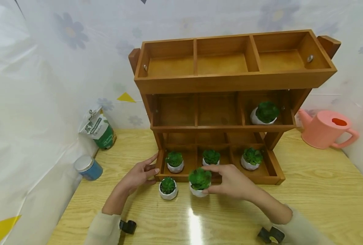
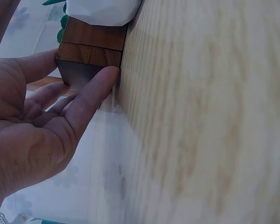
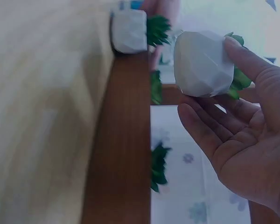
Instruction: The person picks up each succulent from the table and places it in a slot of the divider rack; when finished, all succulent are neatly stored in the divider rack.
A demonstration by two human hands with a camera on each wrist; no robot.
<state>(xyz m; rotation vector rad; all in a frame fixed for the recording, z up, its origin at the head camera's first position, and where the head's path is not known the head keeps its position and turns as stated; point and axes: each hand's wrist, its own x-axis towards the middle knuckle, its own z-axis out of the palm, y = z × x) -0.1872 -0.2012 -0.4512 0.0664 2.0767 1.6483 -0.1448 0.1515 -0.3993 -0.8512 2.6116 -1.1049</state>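
Observation:
My right hand [image 1: 234, 182] grips a small potted succulent [image 1: 200, 178], thumb and fingers around its white faceted pot. In the right wrist view this pot is raised off the table, in front of the bottom tray. My left hand [image 1: 138, 175] holds the front left corner of the three-tier wooden plant stand [image 1: 218, 178], fingers against its end. Another potted succulent [image 1: 168, 188] stands on the table just before that corner. In the bottom tier sit a left succulent [image 1: 175, 162], a middle one [image 1: 211, 157], partly hidden by my right hand, and a right one [image 1: 251, 159].
One more succulent [image 1: 264, 113] sits in the middle tier's right compartment. A pink watering can [image 1: 326, 131] stands right of the stand. To the left are a green-and-white pouch [image 1: 100, 131] and a blue jar [image 1: 88, 167]. Patterned sheeting [image 1: 108, 51] hangs behind.

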